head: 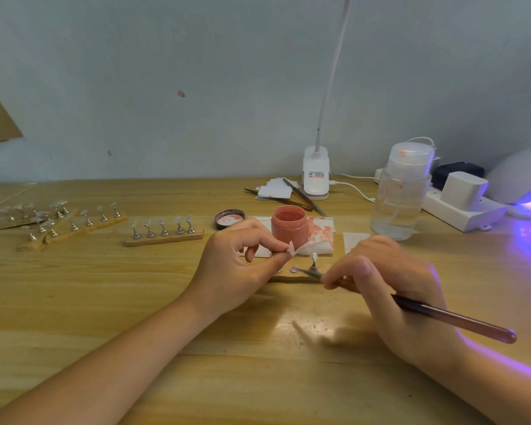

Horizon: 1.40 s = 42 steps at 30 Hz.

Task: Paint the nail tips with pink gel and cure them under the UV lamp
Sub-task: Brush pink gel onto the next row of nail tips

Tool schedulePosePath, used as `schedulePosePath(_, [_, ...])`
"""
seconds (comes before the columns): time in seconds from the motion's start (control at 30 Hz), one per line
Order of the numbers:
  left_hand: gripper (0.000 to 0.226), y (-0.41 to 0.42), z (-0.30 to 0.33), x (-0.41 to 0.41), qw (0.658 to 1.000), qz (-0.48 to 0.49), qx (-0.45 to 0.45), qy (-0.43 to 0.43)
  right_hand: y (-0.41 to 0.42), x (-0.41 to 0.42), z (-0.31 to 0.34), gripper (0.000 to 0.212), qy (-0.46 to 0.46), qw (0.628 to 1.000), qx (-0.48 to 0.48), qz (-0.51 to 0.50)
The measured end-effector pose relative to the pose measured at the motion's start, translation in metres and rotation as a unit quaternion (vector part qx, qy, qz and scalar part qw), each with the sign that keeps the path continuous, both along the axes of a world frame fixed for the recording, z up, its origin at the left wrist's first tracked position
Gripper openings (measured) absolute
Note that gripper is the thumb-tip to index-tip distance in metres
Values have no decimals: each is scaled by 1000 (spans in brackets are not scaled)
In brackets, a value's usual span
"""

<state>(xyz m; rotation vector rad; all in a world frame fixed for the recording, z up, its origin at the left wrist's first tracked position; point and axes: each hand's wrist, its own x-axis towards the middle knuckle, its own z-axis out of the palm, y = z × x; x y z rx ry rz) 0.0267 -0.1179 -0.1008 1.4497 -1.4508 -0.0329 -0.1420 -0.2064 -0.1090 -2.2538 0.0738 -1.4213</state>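
Note:
My left hand (242, 265) pinches a small pale nail tip (292, 248) between thumb and forefinger, just in front of the open jar of pink gel (289, 226). My right hand (393, 289) grips a long brush (454, 320), whose bristle end (311, 273) points left toward a metal holder (314, 262) on a wooden strip (295, 279). A strip with several clear nail tips on metal stands (163, 231) lies to the left. The UV lamp (524, 182) glows violet at the far right.
The jar's lid (230, 219) lies beside it on stained white paper wipes (319, 234). More strips of nail tip stands (56, 220) sit at far left. A clear pump bottle (402, 194), a white power strip (463, 207), a clip lamp (316, 176) and tweezers (304, 197) stand behind.

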Motion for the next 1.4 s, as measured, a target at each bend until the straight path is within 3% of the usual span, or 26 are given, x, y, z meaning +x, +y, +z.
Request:
schedulePosePath(0.1, [10,1,0,1,1000,-2,-1,-6,-1,-1,3,38,-28,999,38,-8])
schedulePosePath(0.23, [10,1,1,0,1000,6,-4,6,-1,0,2,12,3,999,52,-11])
schedulePosePath(0.33, [3,1,1,0,1000,6,-5,10,1,0,1,23,32,997,62,-16])
schedulePosePath(0.77, [6,0,1,1,1000,14,11,9,1,2,2,26,68,997,9,-20])
schedulePosePath(0.93, [5,0,0,0,1000,13,2,10,1,0,0,41,61,998,10,-1])
schedulePosePath(1.07, [10,0,0,2,1000,12,7,2,1,2,1,31,53,998,12,-21])
schedulePosePath(1.2, [4,-1,0,2,1000,13,5,10,1,1,0,45,46,999,-2,-7])
schedulePosePath(1.4, [3,-1,0,2,1000,7,-7,9,-1,3,0,37,51,998,-17,-16])
